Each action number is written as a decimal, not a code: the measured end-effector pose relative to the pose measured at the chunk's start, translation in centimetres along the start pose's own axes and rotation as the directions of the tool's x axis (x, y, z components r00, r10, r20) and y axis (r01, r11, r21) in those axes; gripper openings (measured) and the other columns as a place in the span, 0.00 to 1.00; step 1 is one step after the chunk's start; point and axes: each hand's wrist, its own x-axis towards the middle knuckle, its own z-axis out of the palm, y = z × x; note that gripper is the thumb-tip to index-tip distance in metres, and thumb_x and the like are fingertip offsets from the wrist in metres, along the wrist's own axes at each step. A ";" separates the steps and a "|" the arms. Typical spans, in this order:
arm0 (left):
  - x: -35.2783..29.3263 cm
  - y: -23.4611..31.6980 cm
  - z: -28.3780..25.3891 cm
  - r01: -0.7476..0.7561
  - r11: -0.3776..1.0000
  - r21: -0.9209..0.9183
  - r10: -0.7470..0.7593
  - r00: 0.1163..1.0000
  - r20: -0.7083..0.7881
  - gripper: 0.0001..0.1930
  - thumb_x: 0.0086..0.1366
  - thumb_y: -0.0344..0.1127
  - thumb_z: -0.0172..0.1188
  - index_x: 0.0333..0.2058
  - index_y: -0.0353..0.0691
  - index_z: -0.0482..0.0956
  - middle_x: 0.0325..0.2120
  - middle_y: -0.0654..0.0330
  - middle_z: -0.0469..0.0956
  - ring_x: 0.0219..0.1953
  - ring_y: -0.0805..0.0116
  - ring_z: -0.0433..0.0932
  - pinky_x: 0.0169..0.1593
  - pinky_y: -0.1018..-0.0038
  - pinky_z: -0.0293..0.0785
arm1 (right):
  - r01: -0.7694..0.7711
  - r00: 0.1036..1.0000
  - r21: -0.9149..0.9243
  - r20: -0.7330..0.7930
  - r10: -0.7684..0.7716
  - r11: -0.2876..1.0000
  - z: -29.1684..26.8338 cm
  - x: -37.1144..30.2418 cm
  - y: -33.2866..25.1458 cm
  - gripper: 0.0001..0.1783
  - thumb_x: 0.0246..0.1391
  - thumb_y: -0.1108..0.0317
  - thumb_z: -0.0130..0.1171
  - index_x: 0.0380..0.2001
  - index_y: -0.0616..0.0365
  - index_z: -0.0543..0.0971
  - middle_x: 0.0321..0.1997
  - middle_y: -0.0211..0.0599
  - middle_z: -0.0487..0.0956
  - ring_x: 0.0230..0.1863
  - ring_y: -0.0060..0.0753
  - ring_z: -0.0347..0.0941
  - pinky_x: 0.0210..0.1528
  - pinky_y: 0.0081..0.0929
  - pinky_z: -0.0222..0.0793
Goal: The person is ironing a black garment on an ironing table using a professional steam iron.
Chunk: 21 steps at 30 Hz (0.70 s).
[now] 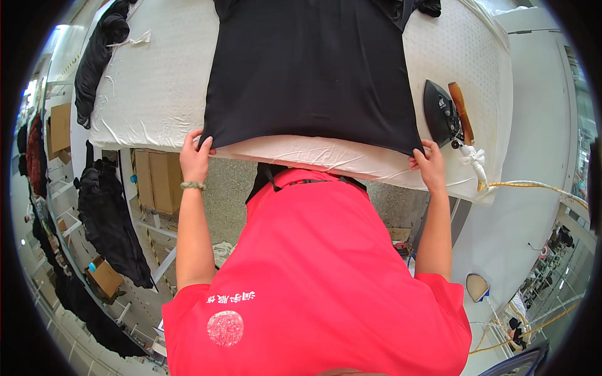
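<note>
A black garment [310,75] lies spread on a white padded ironing table [150,81], its near hem drawn out between my hands. My left hand [195,156] pinches the hem's left corner at the table's front edge. The right corner is pinched in my right hand [430,164], thumb and fingers together. Between the two corners the hem curves away from me, so a strip of the white table front shows. Just beyond my right hand rests a dark iron [441,113] with a brown wooden handle [461,109]; it does not touch the garment.
White cloth is tied round the iron's cord [533,184], which runs off to the right. Another black garment [97,59] hangs over the table's left edge. Dark clothes [108,219] hang at the left, near cardboard boxes [157,180]. A grey-white surface [501,207] lies at the right.
</note>
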 end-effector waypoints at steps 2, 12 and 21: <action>0.1 0.3 0.4 -0.021 0.974 0.225 0.013 0.999 0.037 0.21 0.70 0.34 0.66 0.57 0.34 0.74 0.40 0.58 0.86 0.34 0.66 0.85 0.38 0.67 0.81 | -0.021 0.999 -0.136 -0.033 0.017 0.991 0.7 0.4 0.5 0.27 0.65 0.66 0.64 0.62 0.66 0.70 0.34 0.42 0.84 0.31 0.34 0.83 0.35 0.32 0.80; 6.5 10.1 10.0 -0.744 0.431 0.510 0.668 0.643 0.374 0.26 0.69 0.29 0.58 0.66 0.39 0.72 0.66 0.49 0.72 0.71 0.45 0.66 0.73 0.55 0.61 | 0.498 0.709 -0.772 0.100 -0.699 0.395 11.9 6.4 -13.0 0.35 0.63 0.53 0.67 0.68 0.56 0.71 0.69 0.50 0.73 0.71 0.56 0.67 0.70 0.46 0.64; 27.6 15.9 24.3 -0.807 0.063 0.587 0.745 0.429 0.511 0.27 0.75 0.48 0.54 0.70 0.52 0.70 0.73 0.54 0.64 0.76 0.49 0.59 0.76 0.45 0.50 | 0.372 0.659 -0.910 0.117 -0.743 0.186 21.7 27.2 -20.6 0.38 0.66 0.39 0.57 0.74 0.41 0.67 0.79 0.45 0.63 0.79 0.57 0.56 0.76 0.65 0.50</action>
